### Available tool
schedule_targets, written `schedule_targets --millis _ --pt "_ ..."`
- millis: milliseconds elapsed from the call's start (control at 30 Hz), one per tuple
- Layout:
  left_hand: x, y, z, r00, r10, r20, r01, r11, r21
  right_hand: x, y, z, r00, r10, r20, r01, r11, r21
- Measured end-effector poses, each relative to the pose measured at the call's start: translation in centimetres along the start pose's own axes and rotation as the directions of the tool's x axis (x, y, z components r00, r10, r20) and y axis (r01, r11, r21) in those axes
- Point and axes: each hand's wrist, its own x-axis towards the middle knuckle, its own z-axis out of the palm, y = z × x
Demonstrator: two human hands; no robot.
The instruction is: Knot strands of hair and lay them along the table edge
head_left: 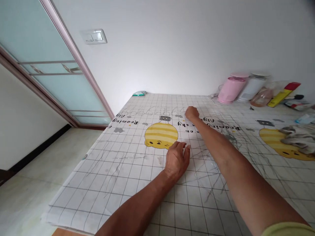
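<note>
A white tablecloth (pixel 137 183) with a black grid, lettering and yellow bear-faced balloons covers the table. My left hand (pixel 176 159) is low over the cloth beside the lower edge of one balloon print (pixel 160 132). Its fingers are loosely curved, thumb and index apart, with nothing visible between them. Farther forward, my right hand (pixel 192 113) is closed in a fist near the printed lettering; whatever it holds is hidden. Thin looping strands (pixel 150 111) run across the cloth left of the fist. Darker tangled strands (pixel 219 183) lie under and beside my right forearm.
Along the wall at the right stand a pink cylinder (pixel 231 90) and a white one (pixel 252 88), a bottle (pixel 261 96) and a yellow-and-red box (pixel 283 95). A crumpled grey cloth (pixel 301 137) lies at the right edge. A green-and-white packet (pixel 139 93) sits at the far-left corner.
</note>
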Motion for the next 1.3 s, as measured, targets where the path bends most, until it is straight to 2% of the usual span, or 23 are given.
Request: schedule_targets --millis 133,200,300,467,600,767,867,967,1033,1100,1233,1300 --pt "0.1 -0.1 0.0 1.0 -0.012 0.006 0.012 1.0 0.02 -0.2 -0.1 -1.2 0.993 0.116 0.016 -0.117 0.993 0.02" --pt "0.2 -0.3 0.0 1.0 -0.006 0.014 0.006 1.0 0.027 -0.9 0.6 -3.1 0.991 0.126 0.044 -0.128 0.991 0.047" --pt "0.4 -0.7 0.0 0.999 0.002 0.035 -0.003 0.999 0.036 -2.7 2.9 -6.8 0.994 0.104 0.042 -0.107 0.991 0.076" --pt "0.9 -1.5 0.2 0.997 -0.029 0.066 0.026 0.999 0.045 -8.0 8.4 -12.2 0.997 -0.069 0.046 0.062 0.987 0.145" --pt "1.3 -1.7 0.3 0.993 -0.064 0.099 0.056 0.995 0.085 -13.7 11.5 -14.1 0.967 -0.234 0.101 0.233 0.972 0.022" --pt "1.7 -1.5 -0.1 0.99 -0.083 0.115 0.07 0.991 0.113 -18.5 13.3 -14.0 0.85 -0.49 0.192 0.523 0.83 -0.195" --pt "1.8 -1.5 -0.3 0.986 -0.109 0.124 0.095 0.989 0.109 -19.6 13.8 -13.8 0.81 -0.531 0.247 0.582 0.778 -0.235" --pt "1.8 -1.7 -0.2 0.984 -0.115 0.138 0.099 0.988 0.116 -20.6 14.1 -13.6 0.778 -0.578 0.244 0.625 0.75 -0.216" --pt "1.9 -1.8 -0.1 0.985 -0.104 0.139 0.087 0.989 0.122 -21.6 14.1 -13.0 0.74 -0.631 0.232 0.67 0.721 -0.178" --pt "1.9 -1.9 0.0 0.987 -0.089 0.136 0.072 0.99 0.121 -22.5 13.8 -12.0 0.677 -0.7 0.23 0.735 0.663 -0.145" --pt "1.9 -2.0 0.1 0.988 -0.091 0.124 0.077 0.991 0.111 -24.0 12.6 -9.3 0.469 -0.837 0.282 0.882 0.429 -0.193" --pt "1.9 -2.0 0.1 0.988 -0.102 0.12 0.09 0.99 0.108 -24.4 12.1 -8.4 0.396 -0.873 0.286 0.912 0.335 -0.238"
